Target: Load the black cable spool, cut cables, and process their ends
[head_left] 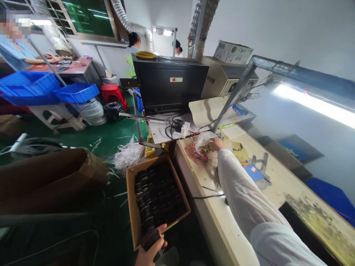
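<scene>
The left hand point(152, 250) grips a dark piece point(150, 240) by the box point(131, 201); the right hand point(219, 143) touches a clear bag point(205, 139) on the counter point(222, 216), fingers hidden, closure unclear.

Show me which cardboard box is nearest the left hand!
The box of dark pieces, close by the left hand; the bigger box stands farther left.

Box point(131, 203) L of bench point(222, 212), bag point(205, 139) on bench, monitor point(172, 90) behind box & bag; bins point(30, 87) far L
</scene>
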`<state>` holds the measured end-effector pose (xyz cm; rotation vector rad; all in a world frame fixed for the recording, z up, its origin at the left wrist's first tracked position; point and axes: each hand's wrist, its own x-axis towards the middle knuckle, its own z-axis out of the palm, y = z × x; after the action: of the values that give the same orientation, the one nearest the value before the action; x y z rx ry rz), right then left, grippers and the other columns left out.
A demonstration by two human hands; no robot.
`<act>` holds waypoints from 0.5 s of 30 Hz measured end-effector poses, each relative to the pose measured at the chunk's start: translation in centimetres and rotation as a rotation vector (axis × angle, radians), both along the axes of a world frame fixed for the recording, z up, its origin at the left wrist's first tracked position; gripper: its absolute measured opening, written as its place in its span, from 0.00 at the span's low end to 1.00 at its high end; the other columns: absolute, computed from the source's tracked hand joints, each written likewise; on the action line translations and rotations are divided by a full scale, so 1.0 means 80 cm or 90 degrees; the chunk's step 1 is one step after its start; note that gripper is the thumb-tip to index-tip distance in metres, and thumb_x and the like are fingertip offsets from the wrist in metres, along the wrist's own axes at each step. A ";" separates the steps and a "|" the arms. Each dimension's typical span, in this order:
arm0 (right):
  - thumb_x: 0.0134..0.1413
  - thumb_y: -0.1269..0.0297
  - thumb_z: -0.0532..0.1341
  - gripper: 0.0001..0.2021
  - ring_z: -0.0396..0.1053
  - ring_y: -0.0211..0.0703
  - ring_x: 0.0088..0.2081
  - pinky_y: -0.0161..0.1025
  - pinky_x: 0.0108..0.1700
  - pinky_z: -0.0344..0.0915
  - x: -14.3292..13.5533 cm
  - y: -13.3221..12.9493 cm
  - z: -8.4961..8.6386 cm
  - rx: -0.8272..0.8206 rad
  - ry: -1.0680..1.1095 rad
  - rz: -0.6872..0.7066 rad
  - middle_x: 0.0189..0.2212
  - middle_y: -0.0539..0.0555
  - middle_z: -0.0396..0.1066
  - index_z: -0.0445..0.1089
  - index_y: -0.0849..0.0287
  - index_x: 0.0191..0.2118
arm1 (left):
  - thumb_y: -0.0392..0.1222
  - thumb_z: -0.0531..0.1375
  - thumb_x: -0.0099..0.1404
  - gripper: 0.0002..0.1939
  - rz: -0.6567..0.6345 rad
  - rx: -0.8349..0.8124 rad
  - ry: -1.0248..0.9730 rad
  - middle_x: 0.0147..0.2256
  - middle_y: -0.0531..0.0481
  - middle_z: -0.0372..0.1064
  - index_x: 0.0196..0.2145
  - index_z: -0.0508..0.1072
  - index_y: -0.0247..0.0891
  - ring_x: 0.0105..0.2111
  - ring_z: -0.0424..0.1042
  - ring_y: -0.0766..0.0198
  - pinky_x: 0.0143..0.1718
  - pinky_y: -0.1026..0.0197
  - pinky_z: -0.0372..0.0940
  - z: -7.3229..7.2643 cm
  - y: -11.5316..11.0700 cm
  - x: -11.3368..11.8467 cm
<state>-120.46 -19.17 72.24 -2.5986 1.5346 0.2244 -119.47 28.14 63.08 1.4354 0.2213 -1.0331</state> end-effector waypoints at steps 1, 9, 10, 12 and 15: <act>0.62 0.71 0.50 0.19 0.68 0.50 0.52 0.35 0.50 0.59 0.002 0.001 -0.001 0.003 -0.002 0.001 0.51 0.68 0.70 0.71 0.70 0.53 | 0.50 0.70 0.40 0.19 -0.001 0.005 -0.005 0.39 0.49 0.77 0.34 0.81 0.48 0.36 0.74 0.53 0.38 0.57 0.71 0.000 -0.001 0.002; 0.62 0.71 0.50 0.19 0.68 0.47 0.52 0.35 0.51 0.59 0.008 -0.009 -0.008 0.011 -0.004 -0.031 0.51 0.71 0.69 0.71 0.72 0.52 | 0.48 0.71 0.39 0.17 0.053 -0.014 -0.005 0.40 0.50 0.77 0.32 0.80 0.47 0.31 0.73 0.58 0.33 0.59 0.70 -0.015 -0.013 0.002; 0.62 0.70 0.51 0.18 0.69 0.47 0.52 0.36 0.51 0.60 0.007 -0.014 -0.007 0.013 -0.004 -0.034 0.51 0.69 0.70 0.72 0.70 0.51 | 0.48 0.71 0.39 0.18 0.053 -0.020 0.005 0.40 0.49 0.77 0.32 0.80 0.47 0.32 0.73 0.58 0.34 0.59 0.70 -0.017 -0.013 0.002; 0.61 0.68 0.53 0.17 0.69 0.49 0.51 0.38 0.51 0.61 0.005 -0.021 -0.007 0.015 -0.003 -0.038 0.50 0.66 0.71 0.74 0.65 0.50 | 0.48 0.72 0.37 0.20 0.048 -0.030 0.031 0.41 0.49 0.77 0.33 0.80 0.45 0.33 0.74 0.58 0.35 0.59 0.71 -0.021 -0.013 0.004; 0.57 0.67 0.58 0.14 0.71 0.49 0.48 0.40 0.49 0.64 0.006 -0.022 -0.013 0.015 0.003 -0.051 0.47 0.62 0.74 0.76 0.60 0.46 | 0.48 0.72 0.37 0.23 0.051 -0.046 0.043 0.42 0.47 0.77 0.34 0.80 0.42 0.33 0.74 0.57 0.35 0.59 0.70 -0.021 -0.017 0.003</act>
<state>-120.01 -20.94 71.16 -2.5139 1.6235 0.2402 -119.21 26.78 61.37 1.3181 0.2854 -1.0143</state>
